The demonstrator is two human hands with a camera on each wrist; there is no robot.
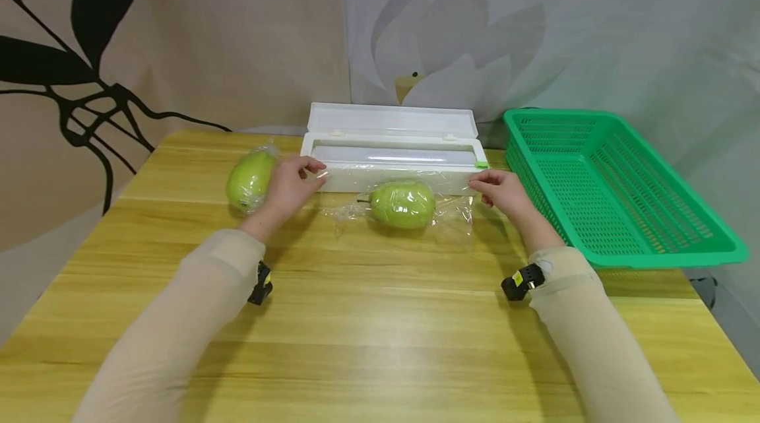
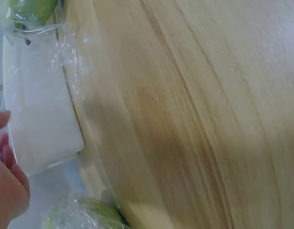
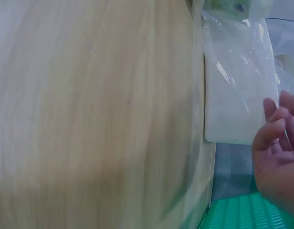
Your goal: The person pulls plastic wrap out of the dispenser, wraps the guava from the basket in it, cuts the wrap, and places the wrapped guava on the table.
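A green pear [image 1: 402, 204] with a dark stem lies in clear cling film [image 1: 454, 212], right in front of a white cling film box [image 1: 392, 180]. My left hand [image 1: 291, 185] pinches the film's left edge at the box's front left corner. At the other end, my right hand [image 1: 501, 191] pinches the film between thumb and fingers, as the right wrist view also shows. The film spans the box front between both hands and drapes over the pear. Inside the box, its lid raised, lies a white roll [image 1: 400, 155].
A second pear [image 1: 251, 180], wrapped in film, sits on the wooden table [image 1: 380, 330] just left of my left hand. To the right stands a green plastic basket [image 1: 629, 195], close by my right forearm. Behind the table hangs a printed curtain [image 1: 255, 33].
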